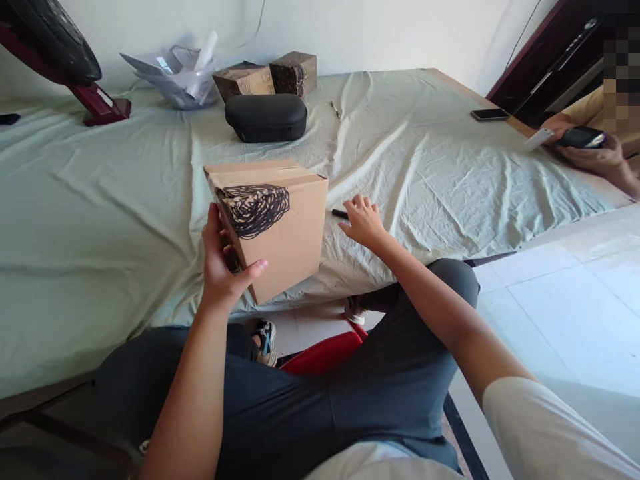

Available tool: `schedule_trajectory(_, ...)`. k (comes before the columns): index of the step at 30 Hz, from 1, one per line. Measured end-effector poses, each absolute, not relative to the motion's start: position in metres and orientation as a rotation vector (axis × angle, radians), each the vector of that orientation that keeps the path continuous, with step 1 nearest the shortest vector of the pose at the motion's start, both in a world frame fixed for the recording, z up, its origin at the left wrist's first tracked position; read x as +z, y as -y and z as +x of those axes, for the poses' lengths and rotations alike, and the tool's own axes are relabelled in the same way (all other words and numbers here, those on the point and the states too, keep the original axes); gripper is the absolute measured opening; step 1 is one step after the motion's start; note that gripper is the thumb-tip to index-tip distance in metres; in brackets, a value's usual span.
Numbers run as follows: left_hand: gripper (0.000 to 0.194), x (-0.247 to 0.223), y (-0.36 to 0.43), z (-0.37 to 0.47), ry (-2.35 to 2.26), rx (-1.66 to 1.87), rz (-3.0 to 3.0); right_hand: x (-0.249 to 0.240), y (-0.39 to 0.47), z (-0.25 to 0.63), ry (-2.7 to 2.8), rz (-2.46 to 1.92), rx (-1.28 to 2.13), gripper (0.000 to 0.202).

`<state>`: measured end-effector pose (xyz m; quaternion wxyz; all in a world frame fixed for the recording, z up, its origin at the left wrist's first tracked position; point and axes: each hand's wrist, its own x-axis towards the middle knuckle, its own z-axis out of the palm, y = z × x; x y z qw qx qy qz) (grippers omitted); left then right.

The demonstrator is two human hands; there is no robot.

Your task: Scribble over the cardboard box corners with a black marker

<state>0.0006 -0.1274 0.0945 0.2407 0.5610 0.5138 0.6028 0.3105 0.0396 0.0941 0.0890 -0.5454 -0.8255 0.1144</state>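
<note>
Head view, sole entry on my remote feed: one cardboard box (295,243), plain brown, tilted, at the near edge of the table (125,200), directly ahead of me between the two hands, with a dense black scribble (260,210) at the upper left of its front face. One black pen (339,213), short visible length only, lying just beyond the box's right side, its long axis running roughly left to right, its right end under my right hand; that hand is the nearer to it, the left being across the box. My left hand (223,275): spread wide around the box's left edge, thumb on the front face, fingers along the side, box held. My right hand (367,223): palm down, partly open, fingers loosely bent, thumb apart from them, just over the pen; whether a fingertip touches it I cannot tell. Also listed, behind the box: one black case (265,120), two patterned boxes (295,75), one clear plastic basket (187,99) with contents. Far right: one phone (490,115), lying flat, and a co-worker's hand (595,158) with a dark device (580,137).
</note>
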Motion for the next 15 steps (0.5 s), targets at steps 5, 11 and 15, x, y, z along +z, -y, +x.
schedule_trajectory(5, 0.138, 0.082, 0.122, -0.003, -1.372, 1.673, 1.519, 0.081, -0.044, 0.298, 2.518, -1.813, 0.289, 0.038)
schedule_trajectory(11, 0.131, 0.079, 0.119, -0.005, -1.370, 1.690, 1.574, 0.079, -0.046, 0.290, 2.484, -1.802, 0.360, 0.039)
schedule_trajectory(15, 0.129, 0.078, 0.118, -0.006, -1.376, 1.682, 1.612, 0.080, -0.049, 0.286, 2.480, -1.826, 0.361, 0.038)
